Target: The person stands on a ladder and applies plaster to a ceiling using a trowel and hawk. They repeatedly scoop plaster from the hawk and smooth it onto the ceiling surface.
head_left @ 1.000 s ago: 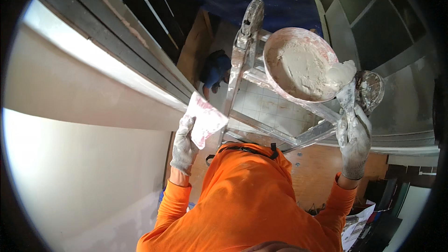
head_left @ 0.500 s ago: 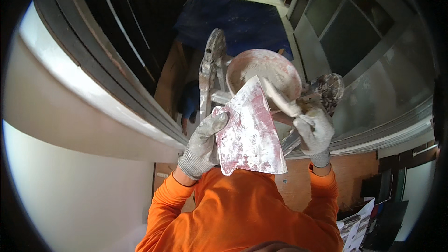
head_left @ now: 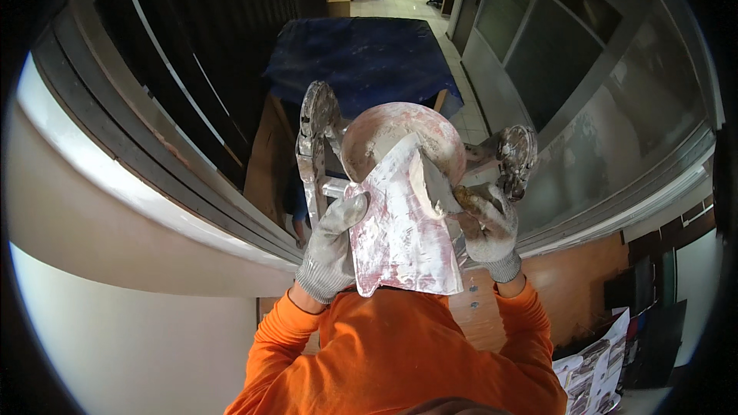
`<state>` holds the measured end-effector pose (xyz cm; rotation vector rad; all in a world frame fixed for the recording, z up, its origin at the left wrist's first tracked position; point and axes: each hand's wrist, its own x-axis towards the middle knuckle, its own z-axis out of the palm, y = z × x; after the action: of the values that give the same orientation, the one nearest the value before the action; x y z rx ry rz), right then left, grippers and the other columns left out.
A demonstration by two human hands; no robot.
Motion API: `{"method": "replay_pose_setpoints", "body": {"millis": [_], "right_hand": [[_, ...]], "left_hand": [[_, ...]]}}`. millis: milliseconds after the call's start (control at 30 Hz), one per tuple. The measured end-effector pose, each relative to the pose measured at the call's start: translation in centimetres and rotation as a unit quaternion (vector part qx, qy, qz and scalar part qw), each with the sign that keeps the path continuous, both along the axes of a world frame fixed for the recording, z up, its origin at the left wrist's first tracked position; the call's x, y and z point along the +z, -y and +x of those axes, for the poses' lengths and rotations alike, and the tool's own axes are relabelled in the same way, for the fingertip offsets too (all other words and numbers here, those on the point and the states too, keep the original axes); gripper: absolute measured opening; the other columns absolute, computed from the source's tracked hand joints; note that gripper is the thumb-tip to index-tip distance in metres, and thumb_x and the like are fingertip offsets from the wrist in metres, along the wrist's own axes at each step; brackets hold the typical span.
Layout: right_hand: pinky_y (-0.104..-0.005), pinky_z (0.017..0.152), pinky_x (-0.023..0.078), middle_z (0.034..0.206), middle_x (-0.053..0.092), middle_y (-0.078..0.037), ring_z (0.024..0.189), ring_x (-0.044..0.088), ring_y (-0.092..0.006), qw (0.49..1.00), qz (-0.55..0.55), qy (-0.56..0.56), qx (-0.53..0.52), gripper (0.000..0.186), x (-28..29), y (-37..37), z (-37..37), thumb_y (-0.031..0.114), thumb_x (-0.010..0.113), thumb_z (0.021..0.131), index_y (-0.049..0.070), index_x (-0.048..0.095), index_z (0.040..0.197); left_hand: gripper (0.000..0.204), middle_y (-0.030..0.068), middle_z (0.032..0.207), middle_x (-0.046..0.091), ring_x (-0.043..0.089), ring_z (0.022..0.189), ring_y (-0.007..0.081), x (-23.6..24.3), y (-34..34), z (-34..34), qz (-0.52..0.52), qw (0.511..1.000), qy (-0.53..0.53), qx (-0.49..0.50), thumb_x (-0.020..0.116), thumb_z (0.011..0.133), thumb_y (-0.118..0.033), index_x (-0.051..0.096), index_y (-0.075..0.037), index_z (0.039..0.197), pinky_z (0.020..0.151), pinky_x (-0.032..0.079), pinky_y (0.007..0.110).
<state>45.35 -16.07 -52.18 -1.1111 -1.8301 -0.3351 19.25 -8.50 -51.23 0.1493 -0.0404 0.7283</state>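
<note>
My left hand (head_left: 330, 242), in a whitish knit glove, grips a reddish flat board (head_left: 400, 238) by its left edge, thumb on top. White paste is smeared across the board's face. Closed round a putty knife, my gloved right hand (head_left: 492, 223) is at the board's right side. The putty knife's blade (head_left: 432, 183) carries pale paste and lies over the board's upper right edge; its handle is mostly hidden in the glove. Just beyond the board is a round pinkish bowl (head_left: 450, 132) with pale paste inside, partly covered by the board.
A paste-spattered ladder (head_left: 311, 157) flanks the bowl, its other end (head_left: 516, 155) at the right. Farther off lies a dark blue sheet (head_left: 357, 58). A pale curved wall (head_left: 138, 230) rises at the left, a grey panelled partition (head_left: 553, 69) at the right. Desks and chairs stand in the distance.
My right hand has brought the putty knife from beside the bowl's inside onto the board's upper right edge. The left hand still holds the board. The whole view has shifted slightly.
</note>
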Motion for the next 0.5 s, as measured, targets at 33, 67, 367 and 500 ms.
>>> {"method": "replay_pose_setpoints", "body": {"millis": [33, 67, 367, 500], "right_hand": [[-0.0376, 0.072, 0.057, 0.102, 0.069, -0.015, 0.091, 0.070, -0.0283, 1.000, 0.007, 0.010, -0.012, 0.038, 0.0, 0.1, 0.0, -0.002, 0.078, 0.083, 0.005, 0.070, 0.120], [-0.0375, 0.072, 0.057, 0.102, 0.069, -0.015, 0.090, 0.070, -0.0287, 1.000, 0.005, 0.007, -0.016, 0.037, 0.0, 0.1, -0.1, -0.001, 0.078, 0.083, 0.004, 0.070, 0.119], [-0.0382, 0.073, 0.056, 0.102, 0.070, -0.015, 0.085, 0.069, -0.0306, 0.979, -0.079, -0.185, -0.026, 0.031, -1.6, 1.3, -0.4, 0.001, 0.077, 0.084, 0.004, 0.071, 0.114], [-0.0366, 0.072, 0.055, 0.098, 0.069, -0.016, 0.084, 0.069, -0.0302, 0.958, -0.086, -0.274, -0.001, 0.028, -3.0, 1.6, -0.6, 0.002, 0.076, 0.086, 0.004, 0.071, 0.113]], "left_hand": [[0.039, 0.0222, 0.134, 0.064, 0.065, 0.123, 0.0340, 0.1, 0.1, 0.1, -0.004, 1.000, -0.006, 0.003, 0.057, 0.099, -0.004, 0.053, 0.006, 0.136, 0.111, 0.051, 0.053], [0.038, 0.0218, 0.134, 0.064, 0.065, 0.123, 0.0340, 0.1, 0.2, 0.3, -0.008, 1.000, -0.013, 0.007, 0.057, 0.099, -0.005, 0.053, 0.006, 0.136, 0.111, 0.051, 0.052], [0.048, 0.0193, 0.141, 0.060, 0.062, 0.128, 0.0311, -1.8, -1.1, 1.4, 0.061, 0.997, -0.040, 0.015, 0.059, 0.102, -0.014, 0.048, 0.002, 0.145, 0.110, 0.051, 0.051], [0.049, 0.0193, 0.141, 0.060, 0.062, 0.128, 0.0311, 1.0, -0.5, 1.8, 0.045, 0.999, 0.018, 0.007, 0.062, 0.101, -0.016, 0.049, 0.002, 0.145, 0.111, 0.051, 0.051]]}}
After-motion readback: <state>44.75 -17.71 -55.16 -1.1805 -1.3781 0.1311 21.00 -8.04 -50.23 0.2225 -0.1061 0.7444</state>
